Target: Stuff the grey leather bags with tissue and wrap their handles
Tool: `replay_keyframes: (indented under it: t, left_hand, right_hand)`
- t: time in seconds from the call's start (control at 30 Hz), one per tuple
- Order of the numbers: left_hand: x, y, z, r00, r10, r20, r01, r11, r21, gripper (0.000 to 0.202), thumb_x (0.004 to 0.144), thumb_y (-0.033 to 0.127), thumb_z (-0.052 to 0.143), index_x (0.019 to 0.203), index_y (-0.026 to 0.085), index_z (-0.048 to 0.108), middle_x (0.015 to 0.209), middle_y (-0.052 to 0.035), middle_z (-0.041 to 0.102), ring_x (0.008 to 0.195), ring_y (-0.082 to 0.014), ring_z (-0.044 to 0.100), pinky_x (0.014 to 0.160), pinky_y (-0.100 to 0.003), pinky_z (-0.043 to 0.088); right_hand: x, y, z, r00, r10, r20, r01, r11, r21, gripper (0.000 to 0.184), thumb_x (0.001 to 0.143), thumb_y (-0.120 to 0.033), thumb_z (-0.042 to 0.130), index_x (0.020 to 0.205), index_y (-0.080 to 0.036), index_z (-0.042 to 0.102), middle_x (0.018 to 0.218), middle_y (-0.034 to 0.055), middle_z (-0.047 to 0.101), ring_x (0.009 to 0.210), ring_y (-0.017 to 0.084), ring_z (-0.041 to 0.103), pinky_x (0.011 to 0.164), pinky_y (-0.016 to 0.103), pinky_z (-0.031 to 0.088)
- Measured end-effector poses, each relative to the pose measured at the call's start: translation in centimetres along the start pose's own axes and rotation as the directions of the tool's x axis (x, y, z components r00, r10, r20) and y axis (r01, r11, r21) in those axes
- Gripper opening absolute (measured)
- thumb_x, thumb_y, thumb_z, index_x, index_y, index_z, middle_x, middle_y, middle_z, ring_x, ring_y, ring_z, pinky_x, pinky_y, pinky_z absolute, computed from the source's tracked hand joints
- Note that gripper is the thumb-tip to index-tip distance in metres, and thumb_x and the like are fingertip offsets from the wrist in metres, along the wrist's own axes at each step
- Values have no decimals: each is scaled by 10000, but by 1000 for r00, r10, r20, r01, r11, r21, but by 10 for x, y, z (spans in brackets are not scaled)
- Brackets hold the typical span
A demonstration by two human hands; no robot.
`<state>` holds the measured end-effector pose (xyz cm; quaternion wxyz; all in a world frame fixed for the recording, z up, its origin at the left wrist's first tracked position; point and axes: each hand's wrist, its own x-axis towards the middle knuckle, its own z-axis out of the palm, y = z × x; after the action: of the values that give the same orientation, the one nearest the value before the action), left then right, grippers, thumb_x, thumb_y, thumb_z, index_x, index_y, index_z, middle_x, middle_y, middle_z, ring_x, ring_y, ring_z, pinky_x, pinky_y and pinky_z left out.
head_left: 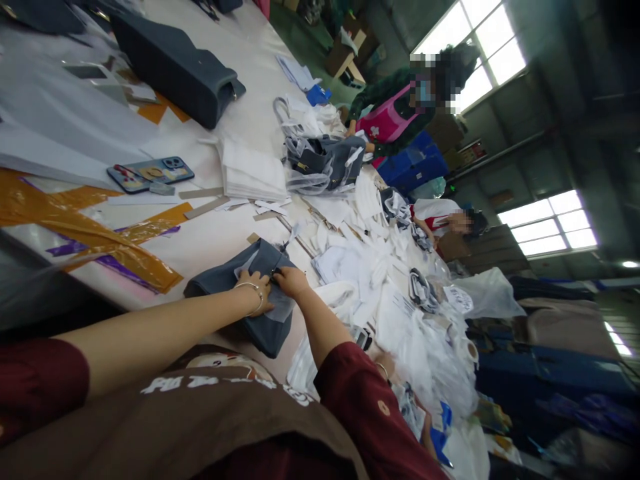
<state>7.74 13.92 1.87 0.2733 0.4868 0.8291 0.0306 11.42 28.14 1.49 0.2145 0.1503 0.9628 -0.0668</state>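
Observation:
A dark grey-blue handbag lies on the white table in front of me, partly covered by a sheet of translucent white paper. My left hand, with a thin bracelet at the wrist, rests on top of the bag with fingers curled toward its middle. My right hand meets it there, fingers pinched at a small dark fitting on the bag. What exactly the fingertips grip is too small to make out.
A phone lies at the left by strips of orange-brown film. Another dark bag lies farther back, a stack of white sheets and a wrapped grey bag mid-table. White wrapping heaps fill the right. Two other people work at the far side.

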Motion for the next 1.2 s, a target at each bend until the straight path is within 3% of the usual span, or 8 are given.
replay_keyframes:
  t: [0.3,0.57,0.73,1.0,1.2]
  left_hand:
    - [-10,-1,6,997,77,-31,-75,996,54,547,775,568,522,1211,253,620,1236,-161,536,1098,-380,430,884,-544,321]
    - [-15,0,4,999,33,-38,-30,996,84,551,765,606,522,1153,242,662,1201,-174,541,1087,-367,446,895,-510,322]
    - [-12,-1,8,998,41,-46,-37,997,71,540,758,588,538,1136,226,675,1196,-183,542,1081,-375,440,905,-534,305]
    - [-10,-1,12,998,41,-38,-39,998,53,523,757,573,556,1158,257,668,1214,-177,537,1099,-370,430,914,-498,307]
    - [-11,-3,8,999,36,-9,-35,999,40,456,746,533,576,1099,272,698,1176,-164,558,1068,-346,459,886,-453,354]
  right_hand:
    - [-19,-2,3,999,-32,13,33,998,-45,318,933,-402,401,970,-209,651,979,65,685,916,195,627,744,280,460]
    - [-30,-10,23,995,86,-45,-82,994,78,283,904,-442,479,908,-215,649,958,38,671,877,178,615,720,256,448]
    - [-30,-12,26,996,54,-73,-51,998,39,283,899,-441,487,929,-209,645,991,42,640,912,186,598,750,270,452]
    - [-19,1,16,975,-222,17,222,975,-10,363,875,-367,555,1214,-236,572,1129,57,584,1006,181,570,857,273,445]
    - [-17,2,1,903,-397,163,424,882,-206,334,915,-372,486,1224,-278,570,1088,67,569,862,180,601,745,286,473]
